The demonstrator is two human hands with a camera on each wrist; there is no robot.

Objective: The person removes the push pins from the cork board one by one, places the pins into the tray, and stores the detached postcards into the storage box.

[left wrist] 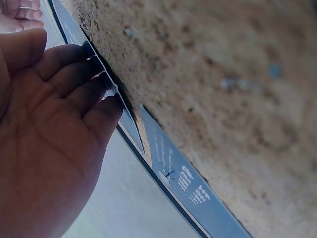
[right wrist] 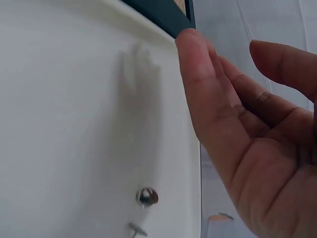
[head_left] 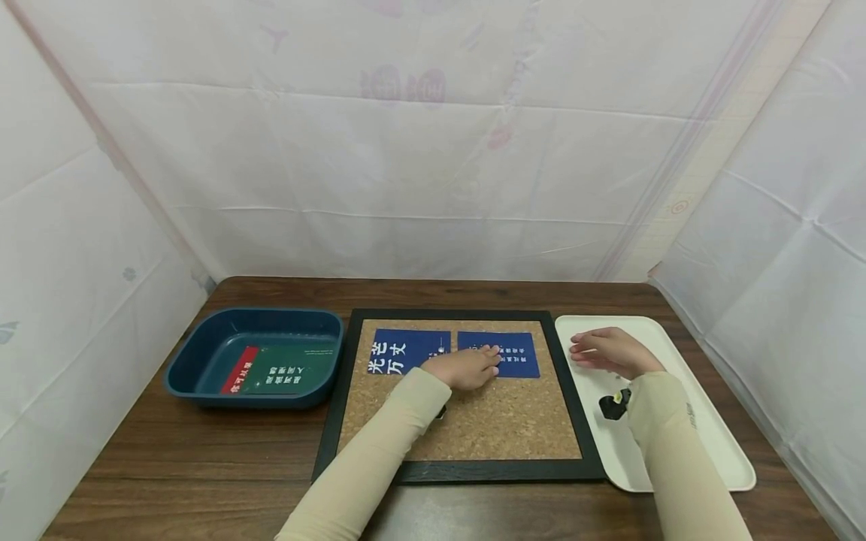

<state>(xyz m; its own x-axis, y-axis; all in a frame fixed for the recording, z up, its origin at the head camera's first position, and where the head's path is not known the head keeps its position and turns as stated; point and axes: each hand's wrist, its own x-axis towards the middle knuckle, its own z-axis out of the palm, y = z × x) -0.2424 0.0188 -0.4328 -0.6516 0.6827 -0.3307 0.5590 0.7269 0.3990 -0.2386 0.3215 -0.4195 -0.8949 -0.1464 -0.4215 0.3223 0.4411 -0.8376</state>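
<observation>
Card (head_left: 521,359), blue with white Chinese lettering, lay at the centre right of the head view, on the upper part of a black-framed corkboard (head_left: 497,428). The left hand (head_left: 467,368) covered its left end, fingers close together and nearly straight, their tips touching it. I could make out no pin in this sheet, so a sideways push from those fingertips might have skewed it; in the left wrist view its edge seemed lifted from the cork, and pressure there could have creased it. Just to its left lay a second blue card (head_left: 409,352), with a pin head (left wrist: 164,178) near its edge that a sliding palm could have caught. At the right of the head view, the right hand (head_left: 616,352) hung over a cream tray (head_left: 717,469), thumb apart, fingers slightly bent and pinching nothing. Two pushpins (right wrist: 147,197) lay low in the right wrist view; a hurried grab might have pricked a fingertip or sent one rolling. Far left in the head view, a green-and-red card (head_left: 291,368) lay in a dark blue basin (head_left: 179,383), well apart from both hands and little at risk.
</observation>
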